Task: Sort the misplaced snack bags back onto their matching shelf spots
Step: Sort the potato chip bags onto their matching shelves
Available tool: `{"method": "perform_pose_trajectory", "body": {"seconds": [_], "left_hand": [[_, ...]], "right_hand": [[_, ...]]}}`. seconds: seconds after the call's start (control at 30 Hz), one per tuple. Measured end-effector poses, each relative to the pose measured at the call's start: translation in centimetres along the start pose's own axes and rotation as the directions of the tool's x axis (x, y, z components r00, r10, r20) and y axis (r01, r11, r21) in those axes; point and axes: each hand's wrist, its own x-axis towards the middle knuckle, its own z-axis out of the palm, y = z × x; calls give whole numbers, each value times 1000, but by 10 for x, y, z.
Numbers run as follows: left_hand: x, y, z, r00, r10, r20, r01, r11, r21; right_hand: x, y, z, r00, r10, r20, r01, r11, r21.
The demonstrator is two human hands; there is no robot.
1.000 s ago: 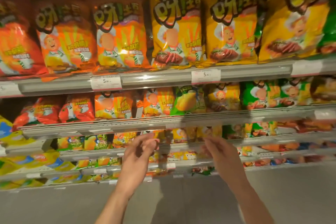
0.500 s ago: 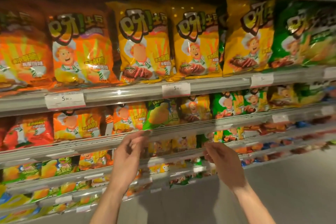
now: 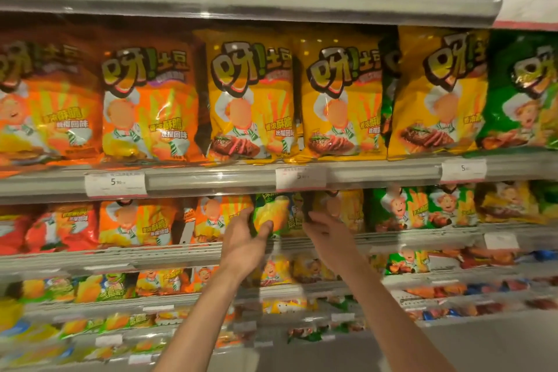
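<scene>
- A green snack bag with a yellow mango-like picture is seen on the second shelf, standing between small orange bags on its left and small yellow bags on its right.
- The green bag is taken from both sides: the left hand is curled on its left edge, with the thumb laid over the front, and the right hand is placed on its right edge.
- How firmly the right fingers are closed on the bag cannot be told, because only the back of this hand is shown.
- The step in hand is judged to be the picking out of a misplaced bag, since its colour does not match its neighbours.
- Bags of a similar green and yellow design are seen on a lower shelf at the left, so this place is judged to be the likely matching spot.
- For the next move, the bag should be pulled forward over the shelf rail and under the price strip above it, without the neighbouring bags being dragged out.
- After that, it should be carried down and to the left.
</scene>
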Motion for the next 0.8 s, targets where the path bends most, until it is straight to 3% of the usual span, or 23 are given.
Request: {"method": "perform_pose_trajectory", "body": {"seconds": [0.23, 0.4, 0.6, 0.8], "left_hand": [[11, 9, 14, 989, 28, -145, -7, 990, 142], [20, -2, 19, 978, 31, -208, -11, 995, 100], [23, 13, 14, 965, 58, -256, -42, 997, 68], [11, 13, 2, 981, -25, -194, -5, 988, -152]], "right_hand": [[46, 35, 8, 988, -65, 141, 81, 990, -112], [48, 28, 2, 985, -27, 171, 40, 997, -69], [43, 12, -8, 987, -45, 152, 23, 990, 143], [43, 10, -7, 992, -83, 93, 62, 976, 209]]}}
